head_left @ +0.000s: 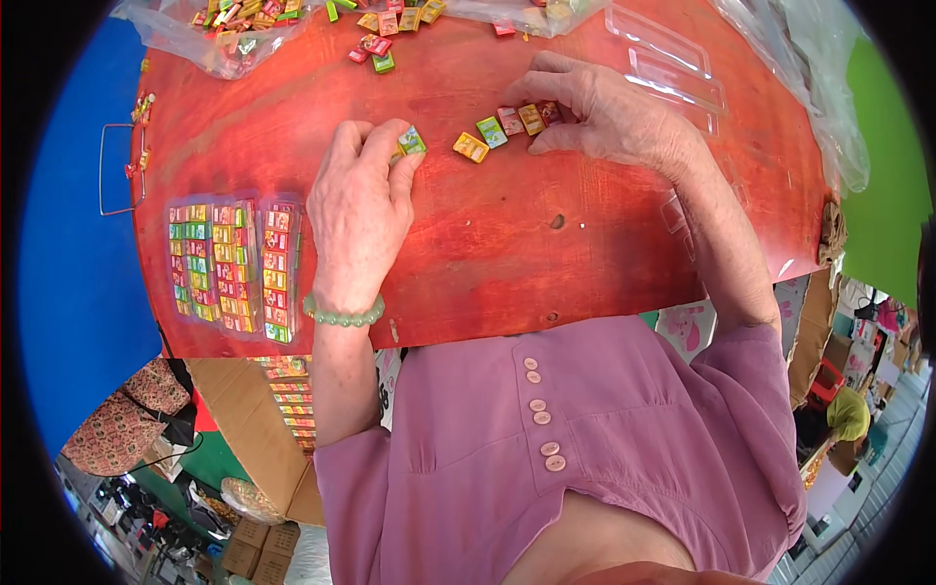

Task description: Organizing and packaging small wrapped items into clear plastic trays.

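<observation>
Between the thumb and fingers of my left hand (363, 200) is a small green box (411, 139), pinched just above the red table. My right hand (609, 112) curls round the right end of a short row of small boxes, with its thumb on the near side and fingers on the far side. A dark red box (550, 113) at that end is partly covered by the hand. Along the row come a yellow box (530, 119), a red box (510, 121) and a green box (490, 132). A tilted yellow box (470, 147) lies at its left end.
Clear trays (278, 268) filled with small coloured boxes lie at the table's left. Plastic bags (234, 54) with loose boxes line the far edge. Flat clear packaging (673, 63) lies at the far right. An open carton (244, 414) stands below the near left edge.
</observation>
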{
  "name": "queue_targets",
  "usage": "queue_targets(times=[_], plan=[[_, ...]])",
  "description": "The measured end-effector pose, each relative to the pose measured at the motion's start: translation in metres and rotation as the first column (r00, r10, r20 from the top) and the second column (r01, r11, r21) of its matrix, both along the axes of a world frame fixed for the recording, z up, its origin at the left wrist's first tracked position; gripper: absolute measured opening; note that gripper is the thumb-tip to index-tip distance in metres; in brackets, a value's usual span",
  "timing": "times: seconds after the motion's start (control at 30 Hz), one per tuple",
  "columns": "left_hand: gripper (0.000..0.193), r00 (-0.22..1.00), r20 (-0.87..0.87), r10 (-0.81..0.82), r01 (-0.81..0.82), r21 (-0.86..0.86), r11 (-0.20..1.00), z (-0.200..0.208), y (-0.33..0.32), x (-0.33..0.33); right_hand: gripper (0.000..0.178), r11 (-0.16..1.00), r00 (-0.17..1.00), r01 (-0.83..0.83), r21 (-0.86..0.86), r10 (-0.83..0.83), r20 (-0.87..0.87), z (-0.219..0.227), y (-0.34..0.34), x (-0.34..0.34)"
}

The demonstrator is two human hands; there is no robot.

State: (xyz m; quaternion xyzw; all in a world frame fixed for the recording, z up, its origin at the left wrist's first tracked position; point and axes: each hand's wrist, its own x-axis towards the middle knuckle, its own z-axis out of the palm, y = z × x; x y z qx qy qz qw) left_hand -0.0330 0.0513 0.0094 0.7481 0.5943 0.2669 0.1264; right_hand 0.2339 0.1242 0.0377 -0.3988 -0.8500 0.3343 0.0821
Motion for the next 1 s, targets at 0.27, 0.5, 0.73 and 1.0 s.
queue_targets(times=[0.27,0.5,0.73,1.0], plan=[[0.029,1.000,-0.003,0.030,-0.031,-0.020,0.999,0.000,-0.024,0.010,0.039,0.998,0.999,-0.006,0.064,0.008,-0.033,-0.006,0.001,0.001],[0.035,0.999,0.032,-0.003,0.006,-0.094,0.996,0.004,-0.025,0.017,0.039,0.998,0.999,0.008,0.057,-0.005,-0.040,-0.006,-0.001,-0.001],[0.042,0.998,0.054,-0.021,0.025,-0.084,0.996,0.003,-0.024,0.015,0.039,0.992,0.998,0.070,0.102,-0.070,0.002,-0.003,-0.011,-0.010],[0.052,0.974,0.215,-0.068,0.096,-0.124,0.988,0.003,-0.026,0.002,0.049,0.972,0.991,0.015,0.234,-0.045,0.126,-0.003,-0.016,-0.022]])
